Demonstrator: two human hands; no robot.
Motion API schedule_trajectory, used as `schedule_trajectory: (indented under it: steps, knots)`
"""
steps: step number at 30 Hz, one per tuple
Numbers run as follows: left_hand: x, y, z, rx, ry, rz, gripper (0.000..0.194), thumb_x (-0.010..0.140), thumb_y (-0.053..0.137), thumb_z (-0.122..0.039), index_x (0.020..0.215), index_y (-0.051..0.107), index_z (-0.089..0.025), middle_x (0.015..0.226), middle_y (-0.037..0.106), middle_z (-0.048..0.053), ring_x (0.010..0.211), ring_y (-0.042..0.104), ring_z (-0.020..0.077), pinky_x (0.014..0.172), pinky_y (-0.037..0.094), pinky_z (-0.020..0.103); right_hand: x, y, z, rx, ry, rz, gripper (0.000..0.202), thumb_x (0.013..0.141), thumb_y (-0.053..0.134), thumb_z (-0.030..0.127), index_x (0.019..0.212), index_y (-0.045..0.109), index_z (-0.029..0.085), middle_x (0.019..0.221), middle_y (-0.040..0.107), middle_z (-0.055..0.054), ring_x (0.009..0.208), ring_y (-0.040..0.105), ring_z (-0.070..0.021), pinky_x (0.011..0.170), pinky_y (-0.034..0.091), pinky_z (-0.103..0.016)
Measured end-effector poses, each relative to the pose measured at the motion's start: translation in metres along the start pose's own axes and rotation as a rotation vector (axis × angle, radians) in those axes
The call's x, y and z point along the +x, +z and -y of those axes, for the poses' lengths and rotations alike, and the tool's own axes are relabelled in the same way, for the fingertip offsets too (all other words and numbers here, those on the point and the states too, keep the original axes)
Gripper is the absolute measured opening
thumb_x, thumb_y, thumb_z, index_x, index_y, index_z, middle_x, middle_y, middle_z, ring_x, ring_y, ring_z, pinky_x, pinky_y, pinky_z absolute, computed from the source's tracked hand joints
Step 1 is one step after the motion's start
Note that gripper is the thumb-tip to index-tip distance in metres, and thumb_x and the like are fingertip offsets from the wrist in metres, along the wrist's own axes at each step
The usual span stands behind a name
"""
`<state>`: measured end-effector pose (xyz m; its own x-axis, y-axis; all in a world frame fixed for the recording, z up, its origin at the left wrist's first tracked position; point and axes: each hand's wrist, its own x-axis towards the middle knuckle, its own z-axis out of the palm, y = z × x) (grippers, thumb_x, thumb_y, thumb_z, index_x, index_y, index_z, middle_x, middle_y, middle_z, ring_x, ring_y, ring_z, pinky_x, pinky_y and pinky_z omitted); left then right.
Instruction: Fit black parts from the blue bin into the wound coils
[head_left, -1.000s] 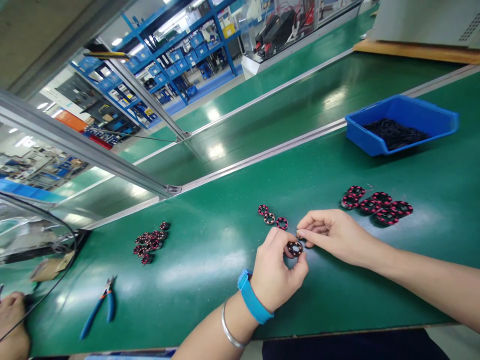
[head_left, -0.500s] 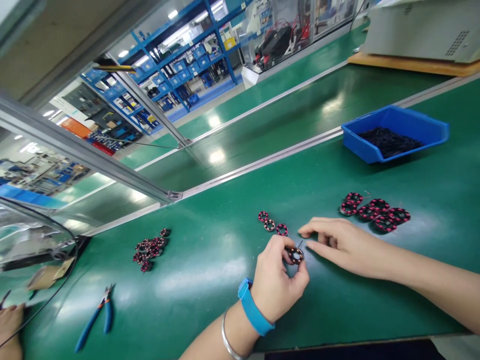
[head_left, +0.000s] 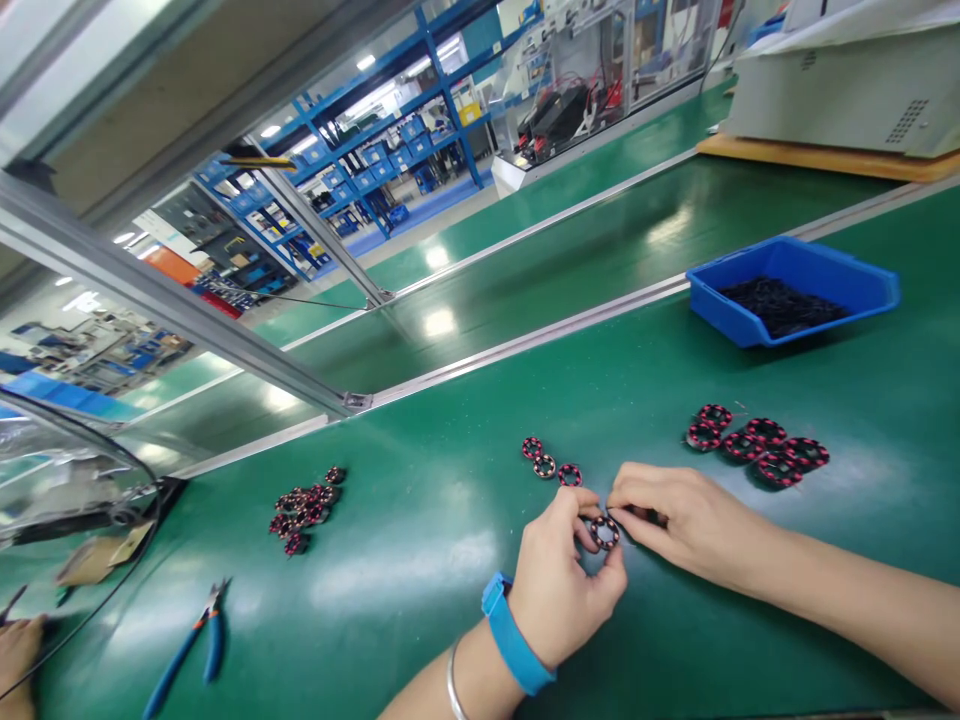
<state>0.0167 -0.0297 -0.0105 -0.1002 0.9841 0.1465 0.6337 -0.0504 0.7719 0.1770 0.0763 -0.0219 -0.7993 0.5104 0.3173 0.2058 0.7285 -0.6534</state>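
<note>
Going left to right: blue-handled pliers [head_left: 213,640] down towards my near-left corner of the desk [head_left: 390,620], a heap of dotted rings [head_left: 304,508], then three loose rings [head_left: 553,468]. My left hand [head_left: 566,580] is pinching a ring [head_left: 605,546] between thumb and fingers, closer to the near edge. At its side my right hand [head_left: 694,515] has thumb and index together; what's between them, I can't tell. Next, more rings [head_left: 780,470], and a blue bin [head_left: 724,310] by the far edge. My ring looks light and stiff, its dotted face perhaps delicate: hold the outer rim! Half a second ago those right fingertips stood apart; now they meet.
</note>
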Motion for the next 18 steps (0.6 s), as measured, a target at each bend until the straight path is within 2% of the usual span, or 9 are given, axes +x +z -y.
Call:
schedule_trajectory:
  steps: [9, 18]
  knots:
    - [0.002, -0.004, -0.001, -0.06, -0.023, 0.047, 0.036, 0.075, 0.066, -0.011, 0.107, 0.054, -0.021, 0.088, 0.071, -0.001, 0.065, 0.061, 0.0098, 0.056, 0.046, 0.02, -0.005, 0.002, -0.004, -0.079, -0.089, 0.029, 0.033, 0.102, 0.041, 0.019, 0.083, 0.068, 0.018, 0.079, 0.064, -0.005, 0.068, 0.061, -0.015, 0.062, 0.046, -0.027]
    - [0.005, -0.008, 0.001, -0.03, -0.018, 0.084, 0.035, 0.073, 0.067, -0.008, 0.104, 0.055, -0.02, 0.086, 0.07, -0.001, 0.065, 0.064, 0.0103, 0.057, 0.052, 0.02, -0.005, 0.001, 0.009, -0.116, -0.099, 0.061, 0.034, 0.095, 0.039, 0.012, 0.09, 0.072, 0.019, 0.082, 0.066, -0.006, 0.069, 0.064, -0.0173, 0.061, 0.052, -0.028]
